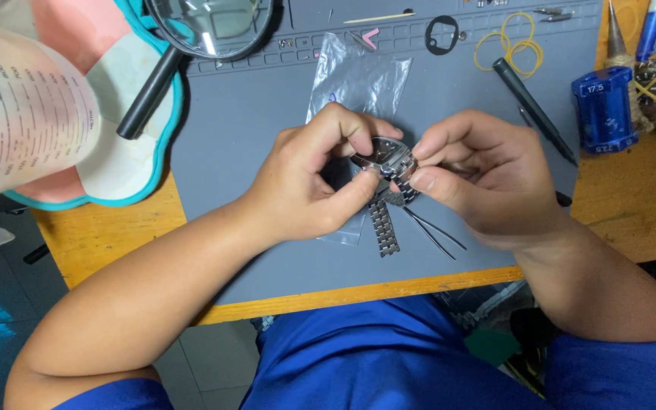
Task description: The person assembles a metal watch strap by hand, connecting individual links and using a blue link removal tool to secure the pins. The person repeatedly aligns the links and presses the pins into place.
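Both my hands meet over the grey work mat (252, 137). My left hand (316, 178) pinches a silver metal wristwatch (386, 156) by its case, thumb and forefinger closed on it. My right hand (468, 175) grips the same watch from the right, fingertips on the bracelet where it joins the case. The loose end of the bracelet (383, 228) hangs down toward me. Thin black tweezers (434, 231) stick out below my right hand. A clear plastic bag (358, 80) lies on the mat under and behind the watch.
A magnifying glass (206, 26) with a black handle lies at the back left beside a pink and white pad with a teal rim (127, 163). A translucent marked cup (24, 121) stands at left. Yellow rubber bands (510, 45), a black tool (533, 110) and a blue block (603, 110) lie at right.
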